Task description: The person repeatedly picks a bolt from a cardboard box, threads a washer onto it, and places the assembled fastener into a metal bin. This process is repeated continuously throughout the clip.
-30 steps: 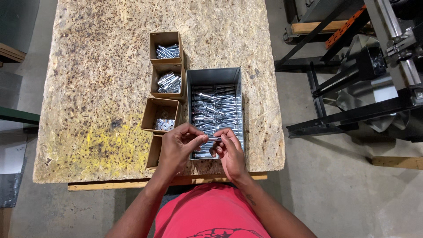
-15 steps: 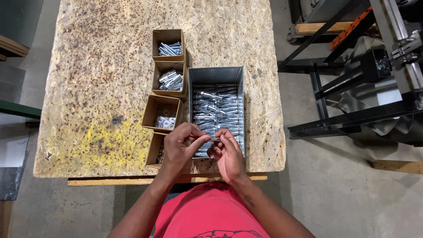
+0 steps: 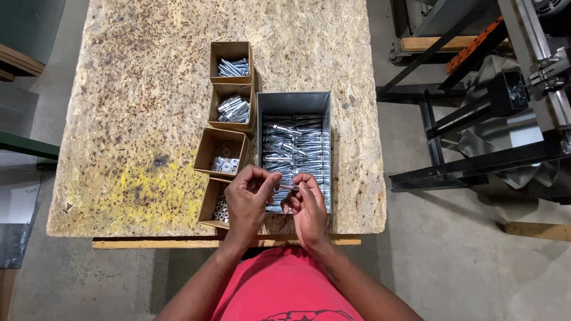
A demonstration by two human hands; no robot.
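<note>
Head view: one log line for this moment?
left hand + right hand: hold bolt | over metal bin | four cardboard boxes left

A single head-worn camera looks almost straight down from above the near edge of the chipboard counter [image 3: 148, 107], close enough that the wearer's red shirt [image 3: 279, 285] fills the bottom of the view. The whole counter top is in view, with grey concrete floor [image 3: 452, 261] on both sides and a black steel frame [image 3: 476, 137] to the counter's right.
</note>
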